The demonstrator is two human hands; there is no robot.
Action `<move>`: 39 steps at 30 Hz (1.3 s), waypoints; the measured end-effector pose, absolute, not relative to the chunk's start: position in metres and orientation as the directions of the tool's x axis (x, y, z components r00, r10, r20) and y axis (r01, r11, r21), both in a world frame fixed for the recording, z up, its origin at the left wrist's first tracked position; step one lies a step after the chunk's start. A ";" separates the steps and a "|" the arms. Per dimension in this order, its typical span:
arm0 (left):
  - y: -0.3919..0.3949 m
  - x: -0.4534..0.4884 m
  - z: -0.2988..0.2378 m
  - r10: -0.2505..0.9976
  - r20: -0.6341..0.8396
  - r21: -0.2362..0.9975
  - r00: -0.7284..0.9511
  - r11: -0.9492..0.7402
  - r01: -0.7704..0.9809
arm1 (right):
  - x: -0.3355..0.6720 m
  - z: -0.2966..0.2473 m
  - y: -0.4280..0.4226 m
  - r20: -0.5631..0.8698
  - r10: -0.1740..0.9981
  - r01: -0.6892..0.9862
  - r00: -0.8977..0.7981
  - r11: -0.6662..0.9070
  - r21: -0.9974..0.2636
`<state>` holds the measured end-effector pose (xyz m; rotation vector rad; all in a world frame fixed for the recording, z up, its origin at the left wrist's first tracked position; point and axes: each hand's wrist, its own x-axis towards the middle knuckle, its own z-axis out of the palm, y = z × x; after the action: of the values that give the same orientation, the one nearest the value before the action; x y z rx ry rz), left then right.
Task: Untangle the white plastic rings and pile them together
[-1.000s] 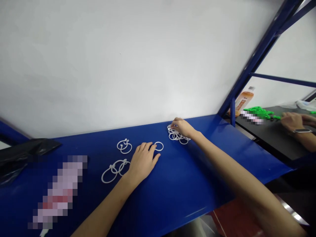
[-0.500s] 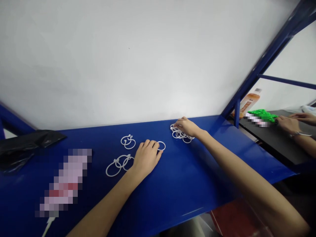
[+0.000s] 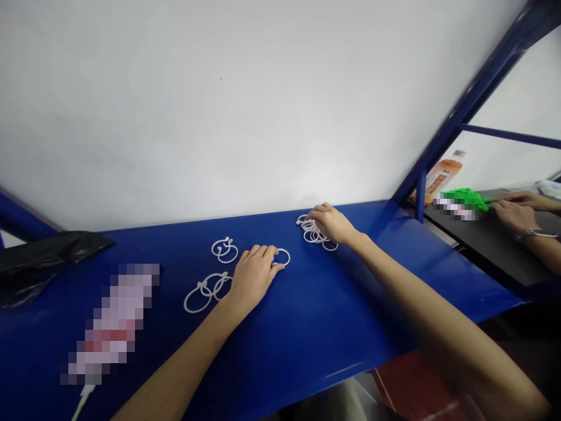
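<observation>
My left hand (image 3: 254,273) rests low over the blue table, thumb and fingers closed about the left side of a white ring (image 3: 289,258). Its fingertips partly cover that ring. Farther right, my right hand (image 3: 329,222) reaches onto a pile of overlapping white rings (image 3: 313,237), its bent fingers pinching at a ring on the pile's far left; the exact grip is hidden. Left of my left hand lie two small white rings (image 3: 228,261) with knobbed ends. Nearer me is a cluster of larger white rings (image 3: 197,311), partly behind my left wrist.
The blue table (image 3: 307,327) runs back to a pale wall. A blurred-out device (image 3: 116,316) with a white cable and a black plastic bag (image 3: 65,248) lie at left. Beyond a blue post (image 3: 419,196), a co-worker's hands (image 3: 517,213) hold something green near a bottle (image 3: 442,175).
My left hand's thumb and fingers have closed in on the ring's left side. My right hand stays at the pile, where a ring at the far left has shifted slightly outward.
</observation>
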<state>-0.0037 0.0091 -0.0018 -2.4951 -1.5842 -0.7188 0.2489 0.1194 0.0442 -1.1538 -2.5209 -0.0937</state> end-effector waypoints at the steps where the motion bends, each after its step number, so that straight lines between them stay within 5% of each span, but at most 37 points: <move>1: 0.009 -0.004 -0.001 0.833 0.428 0.160 0.350 -0.451 0.878 | 0.246 0.044 0.113 0.377 0.717 0.743 -0.587 0.662 -0.103; 10: 0.014 -0.009 -0.005 0.803 0.480 0.266 0.353 -0.517 0.813 | 0.195 0.011 0.033 0.406 0.638 0.544 -0.654 0.770 -0.333; 18: 0.013 -0.007 0.001 0.716 0.583 0.389 0.384 -0.662 0.641 | 0.204 0.014 0.026 0.406 0.766 0.474 -0.499 0.633 -0.612; 29: 0.006 -0.002 0.006 0.668 0.659 0.415 0.345 -0.706 0.574 | 0.204 0.020 0.020 0.343 0.708 0.401 -0.617 0.658 -0.637; 39: 0.006 -0.006 -0.002 0.654 0.646 0.312 0.394 -0.697 0.646 | 0.205 0.019 0.014 0.402 0.584 0.354 -0.705 0.781 -0.514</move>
<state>-0.0060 0.0059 -0.0017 -2.6322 -1.2265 -1.2267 0.2053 0.0137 0.0185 -0.6978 -2.4119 0.5459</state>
